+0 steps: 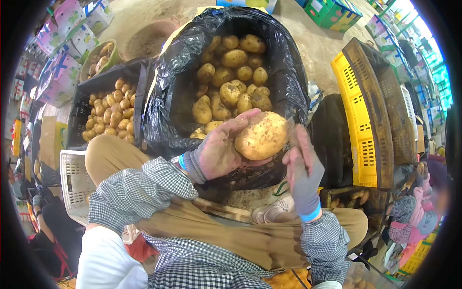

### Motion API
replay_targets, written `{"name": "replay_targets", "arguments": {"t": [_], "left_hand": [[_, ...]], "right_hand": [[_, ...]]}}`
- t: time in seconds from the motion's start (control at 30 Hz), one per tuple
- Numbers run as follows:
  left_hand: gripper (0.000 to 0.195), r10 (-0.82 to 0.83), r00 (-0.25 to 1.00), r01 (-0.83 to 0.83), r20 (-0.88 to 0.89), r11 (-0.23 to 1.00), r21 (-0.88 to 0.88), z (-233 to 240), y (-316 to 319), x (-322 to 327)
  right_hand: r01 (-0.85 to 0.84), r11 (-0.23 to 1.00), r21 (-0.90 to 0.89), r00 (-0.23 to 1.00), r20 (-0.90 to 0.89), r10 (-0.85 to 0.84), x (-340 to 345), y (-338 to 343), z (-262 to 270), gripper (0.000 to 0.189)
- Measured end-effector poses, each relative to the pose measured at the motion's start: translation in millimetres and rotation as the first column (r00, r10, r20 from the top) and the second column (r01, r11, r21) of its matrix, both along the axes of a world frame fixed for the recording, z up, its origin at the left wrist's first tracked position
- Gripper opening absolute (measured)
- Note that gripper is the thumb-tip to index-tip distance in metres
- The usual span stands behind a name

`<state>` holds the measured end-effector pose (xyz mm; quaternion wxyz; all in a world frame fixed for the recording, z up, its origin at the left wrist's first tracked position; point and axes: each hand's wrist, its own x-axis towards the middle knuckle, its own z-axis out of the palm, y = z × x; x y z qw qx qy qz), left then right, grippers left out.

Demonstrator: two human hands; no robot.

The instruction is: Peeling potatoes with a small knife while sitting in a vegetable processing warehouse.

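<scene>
A large potato [261, 136] with patches of dirt rests in my left hand [225, 148], which is gloved and cups it from the left and below. My right hand [305, 169], also gloved, is just right of the potato, fingers raised and somewhat blurred; something thin and blurred lies between its fingertips and the potato, and I cannot tell what it is. Beyond both hands stands a deep container lined with black plastic [169, 86], with many potatoes [234, 58] inside it.
Small potatoes [116, 118] fill a black-lined crate at the left, near a white plastic basket [75, 180]. A basket [114, 57] of potatoes stands behind. Yellow [352, 119] and brown crates stand on edge at the right. Printed cartons [332, 14] line the floor; other people sit at both sides.
</scene>
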<state>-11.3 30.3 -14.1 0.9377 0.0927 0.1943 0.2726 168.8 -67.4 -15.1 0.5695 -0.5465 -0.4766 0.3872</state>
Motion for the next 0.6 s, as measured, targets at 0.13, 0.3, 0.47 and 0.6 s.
{"name": "replay_targets", "arguments": {"t": [0.13,0.3,0.47,0.6], "left_hand": [[0.044,-0.008,1.000,0.007,0.011,0.996,0.088,-3,-3,1],[0.048,-0.024,0.999,0.020,0.045,0.996,0.091,-7,-4,1],[0.055,0.025,0.998,-0.033,0.064,0.991,0.131,-10,-4,2],[0.055,-0.055,0.991,0.041,0.124,0.993,0.112,-7,-5,-1]], "right_hand": [[-0.232,0.962,0.146,0.950,0.245,0.192,-2,-2,-3,0.048],[-0.141,0.989,0.052,0.963,0.239,0.124,-4,-2,-5,0.047],[-0.157,0.986,0.054,0.962,0.235,0.140,-9,-4,-1,0.051],[-0.133,0.987,0.090,0.972,0.205,0.113,-10,-3,1,0.049]]}}
